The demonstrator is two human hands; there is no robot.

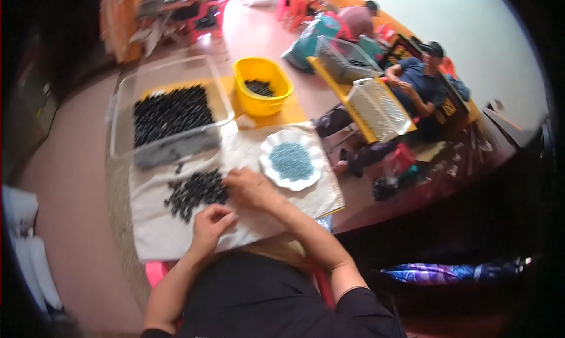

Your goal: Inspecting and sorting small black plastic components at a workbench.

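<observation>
On a pale cloth (159, 232) before me lies a loose pile of small black pieces (194, 191), too small to name. My right hand (252, 188) reaches over the pile's right edge. Its fingers are bent and closed at the black pieces, and their tips are partly hidden. Just below the pile is my left hand (213, 225), closed with thumb and fingers together; whatever it may hold cannot be made out. A white scalloped plate (316, 174) of tiny blue-grey pieces (291, 160) stands right of my right hand.
Behind the pile stands a clear plastic bin (226, 105) with many black pieces in it. A yellow tub (262, 107) beside it holds more. At the right, a person (421, 82) sits by another table with a white basket (376, 108). A folded umbrella (447, 272) lies lower right.
</observation>
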